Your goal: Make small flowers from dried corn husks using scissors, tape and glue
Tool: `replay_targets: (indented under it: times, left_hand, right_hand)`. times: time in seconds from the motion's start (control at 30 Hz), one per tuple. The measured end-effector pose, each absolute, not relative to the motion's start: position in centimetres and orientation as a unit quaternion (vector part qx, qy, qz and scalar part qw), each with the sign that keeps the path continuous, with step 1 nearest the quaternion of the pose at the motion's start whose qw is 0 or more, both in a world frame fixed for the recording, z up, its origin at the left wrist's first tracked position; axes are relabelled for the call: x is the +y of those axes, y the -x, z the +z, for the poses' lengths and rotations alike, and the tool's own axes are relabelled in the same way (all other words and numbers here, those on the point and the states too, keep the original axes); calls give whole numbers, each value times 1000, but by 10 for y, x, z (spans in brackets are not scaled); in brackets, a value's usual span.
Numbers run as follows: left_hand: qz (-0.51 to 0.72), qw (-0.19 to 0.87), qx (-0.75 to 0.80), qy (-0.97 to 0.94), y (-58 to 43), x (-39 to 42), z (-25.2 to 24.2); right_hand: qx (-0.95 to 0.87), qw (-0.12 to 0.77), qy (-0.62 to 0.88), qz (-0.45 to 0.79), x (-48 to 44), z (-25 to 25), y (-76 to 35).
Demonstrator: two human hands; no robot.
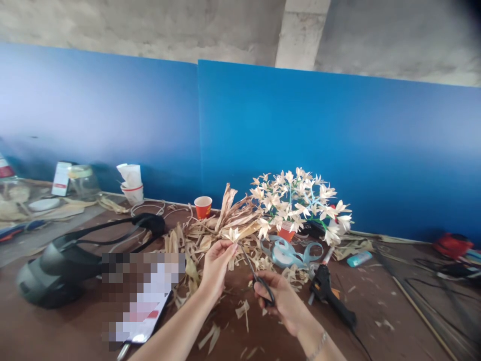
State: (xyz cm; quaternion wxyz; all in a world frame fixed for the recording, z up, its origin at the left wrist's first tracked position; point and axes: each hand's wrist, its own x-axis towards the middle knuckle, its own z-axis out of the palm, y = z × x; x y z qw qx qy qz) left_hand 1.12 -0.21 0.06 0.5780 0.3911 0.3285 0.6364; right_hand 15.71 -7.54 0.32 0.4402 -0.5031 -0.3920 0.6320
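Between the fingers of my left hand [216, 268] is a small cream-white flower [233, 234], apparently of dried husk, its petals pointing up. My right hand [276, 296] is closed around the dark handles of a pair of scissors [250, 263]. The blades slant up and left, with their tips close to the left fingertips and the flower's base. Behind the hands lie dried husk strips [195, 245] and scraps. A bunch of similar white flowers [296, 200] stands in a red paper cup [286, 230] to the right, with blue ribbon [287, 253] in front of it.
A black glue gun [330, 298] lies right of my right hand, its cord trailing forward. A black headset [62, 268] and a phone-like device [145, 306] lie left. Another red cup [203, 206] stands behind the husks. A blue partition [263, 130] closes off the table's back.
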Motion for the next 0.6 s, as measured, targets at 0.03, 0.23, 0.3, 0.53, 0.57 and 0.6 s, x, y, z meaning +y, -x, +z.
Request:
replay_targets:
  times: [0.03, 0.23, 0.3, 0.53, 0.57, 0.6]
  left_hand:
    - [635, 575, 330, -395, -11, -2, 1]
    - [631, 568, 331, -412, -10, -1, 0]
    - [626, 569, 329, -419, -9, -1, 1]
    - [630, 564, 346, -407, -6, 0, 3]
    - [633, 567, 343, -401, -7, 0, 3]
    - [634, 571, 338, -397, -7, 0, 2]
  right_hand:
    - [-392, 438, 508, 630, -75, 3, -157]
    - [-397, 432, 524, 617, -77, 8, -157]
    - [-407, 426, 531, 609, -77, 11, -157]
    - [-519, 421, 578, 469, -70, 2, -165]
    - [-559, 409, 593, 412, -70, -1, -166]
    - [-599, 387, 609, 347, -70, -3, -166]
